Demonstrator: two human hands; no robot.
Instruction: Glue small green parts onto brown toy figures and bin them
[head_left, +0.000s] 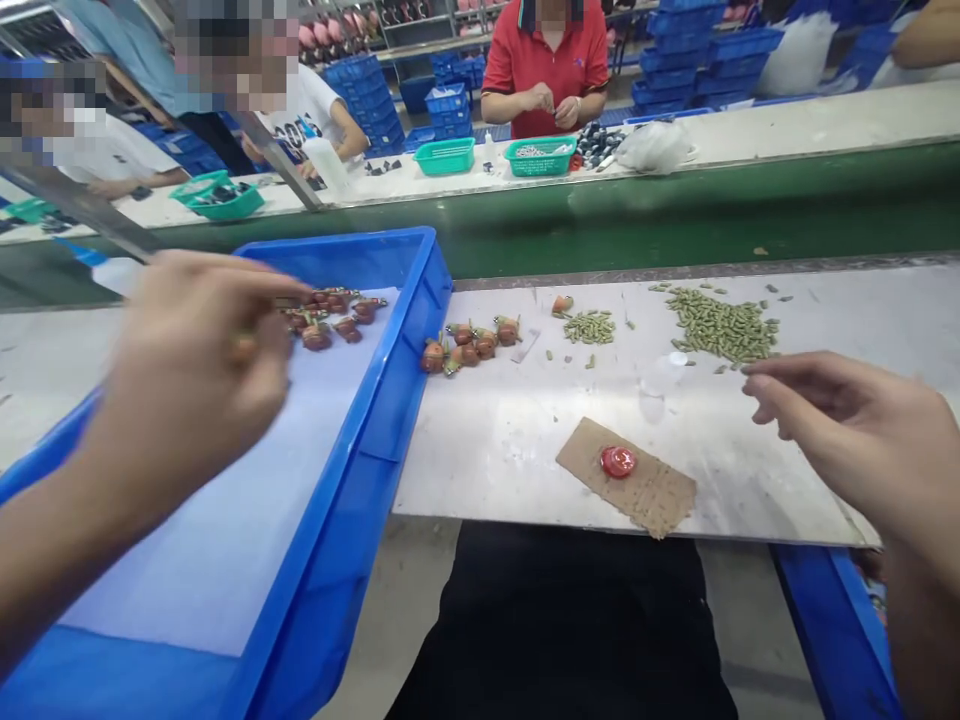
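Note:
Over the blue tray at the left, my left hand is closed, blurred by motion, with a small orange-brown piece partly showing inside its curled fingers. Brown and orange figures lie on the tray's white lining near its far end. More such figures are grouped on the table just right of the tray. My right hand has its fingers apart beside a heap of small green pieces and holds nothing. A piece of cardboard bears a red glossy blob near the table's front edge.
A small clear bottle with a white cap stands on the table. A smaller green pile lies behind it. Beyond the green divider, people work with green baskets. Another blue bin is below right.

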